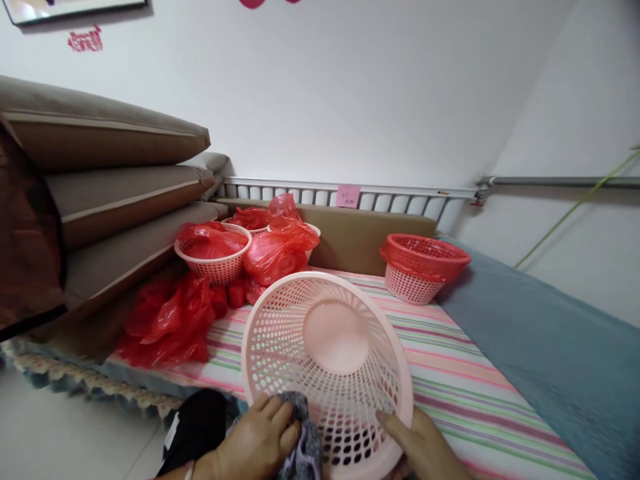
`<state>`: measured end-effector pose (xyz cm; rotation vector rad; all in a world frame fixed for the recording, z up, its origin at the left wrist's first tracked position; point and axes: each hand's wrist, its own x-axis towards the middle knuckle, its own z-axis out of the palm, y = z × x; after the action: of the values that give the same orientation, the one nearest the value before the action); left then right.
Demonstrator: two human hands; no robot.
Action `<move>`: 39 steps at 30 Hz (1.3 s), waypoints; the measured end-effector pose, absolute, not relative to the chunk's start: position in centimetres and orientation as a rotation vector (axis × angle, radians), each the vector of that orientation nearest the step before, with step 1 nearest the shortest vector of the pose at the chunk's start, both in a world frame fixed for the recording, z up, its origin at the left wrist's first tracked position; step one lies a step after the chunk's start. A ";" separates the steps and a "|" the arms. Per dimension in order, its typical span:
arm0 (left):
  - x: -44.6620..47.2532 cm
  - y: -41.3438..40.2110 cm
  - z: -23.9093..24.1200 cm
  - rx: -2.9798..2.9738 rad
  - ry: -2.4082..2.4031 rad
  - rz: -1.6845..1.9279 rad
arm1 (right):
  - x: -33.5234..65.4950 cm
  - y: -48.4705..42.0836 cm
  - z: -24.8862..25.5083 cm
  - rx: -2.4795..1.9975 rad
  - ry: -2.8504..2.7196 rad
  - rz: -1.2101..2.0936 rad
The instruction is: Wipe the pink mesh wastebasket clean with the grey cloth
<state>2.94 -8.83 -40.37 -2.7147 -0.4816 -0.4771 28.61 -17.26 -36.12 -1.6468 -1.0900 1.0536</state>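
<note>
A pale pink plastic basket (337,333) with a perforated wall is tilted, its mouth facing me, over the striped sheet. My right hand (425,443) grips its rim at the lower right, the thumb inside. Bunched in my left hand (265,430) is a grey cloth (303,440), fingers closed over it at the near side of the basket's rim. Whether the cloth presses on the plastic I cannot tell. Nothing lies inside the basket.
Red plastic bags (170,320) lie left on the striped sheet (465,373). Behind them stand pink baskets (220,267) holding red bags. Another pink basket (413,283) with a red one in it stands right. Stacked cushions (125,193) rise at left; a radiator (385,198) lines the wall.
</note>
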 end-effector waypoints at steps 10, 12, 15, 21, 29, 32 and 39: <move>8.2 -14.2 -35.8 -2.635 -0.526 -1.032 | 25.8 -19.4 -34.8 -1.765 -0.948 0.286; 8.5 -14.9 -36.1 -2.648 -0.519 -1.024 | 25.3 -20.0 -36.7 -1.736 -0.900 0.221; 8.6 -15.6 -36.9 -2.683 -0.505 -0.980 | 25.2 -20.5 -38.1 -1.709 -0.916 0.165; 9.0 -16.0 -36.2 -2.773 -0.562 -0.741 | 25.1 -20.1 -34.7 -1.765 -1.080 0.136; 4.8 -14.7 -35.1 -2.852 -0.592 -0.390 | 26.7 -20.2 -32.3 -1.941 -1.156 0.221; 3.3 -13.6 -34.8 -2.820 -0.576 -0.372 | 27.6 -19.7 -32.3 -1.994 -1.191 0.235; 6.9 -14.2 -33.1 -2.842 -0.464 -0.367 | 25.3 -21.8 -31.9 -1.848 -1.400 -0.309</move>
<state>6.86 -14.21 -33.05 -2.8424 -0.4645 -0.3669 25.34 -21.77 -31.89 -1.8478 -1.3996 -0.3091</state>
